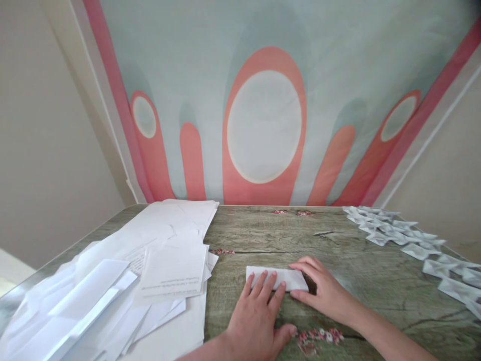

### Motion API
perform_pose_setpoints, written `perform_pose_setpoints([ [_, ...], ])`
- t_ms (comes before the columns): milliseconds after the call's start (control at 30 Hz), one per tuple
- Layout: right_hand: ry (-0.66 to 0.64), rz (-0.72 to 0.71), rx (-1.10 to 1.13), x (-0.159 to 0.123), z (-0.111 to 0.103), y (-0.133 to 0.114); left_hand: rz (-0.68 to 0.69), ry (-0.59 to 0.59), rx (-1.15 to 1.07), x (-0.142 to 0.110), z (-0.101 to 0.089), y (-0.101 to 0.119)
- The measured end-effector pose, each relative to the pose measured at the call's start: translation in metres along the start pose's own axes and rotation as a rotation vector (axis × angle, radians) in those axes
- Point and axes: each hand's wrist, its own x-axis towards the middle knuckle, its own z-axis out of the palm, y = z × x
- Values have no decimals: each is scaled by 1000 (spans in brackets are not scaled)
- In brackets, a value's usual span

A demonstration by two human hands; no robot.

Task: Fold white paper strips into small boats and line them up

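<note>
The paper strip [291, 279] runs left to right. The left hand [255, 315] lies spread over its near side; the right hand [326, 287] straddles its right end, grip unclear.

Strip [292, 279] — smooth matt paper, tabletop [259, 233] — wood-grained

Narrow white paper strip [291, 279], blank-faced, lying crosswise, on woodgrain tabletop [263, 230]
</note>
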Motion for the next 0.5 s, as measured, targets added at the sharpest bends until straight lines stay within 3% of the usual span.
perform_pose_setpoints([
  [500,0,17,3,1,-1,-1,-21,-21,-34,0,-4,2],
])
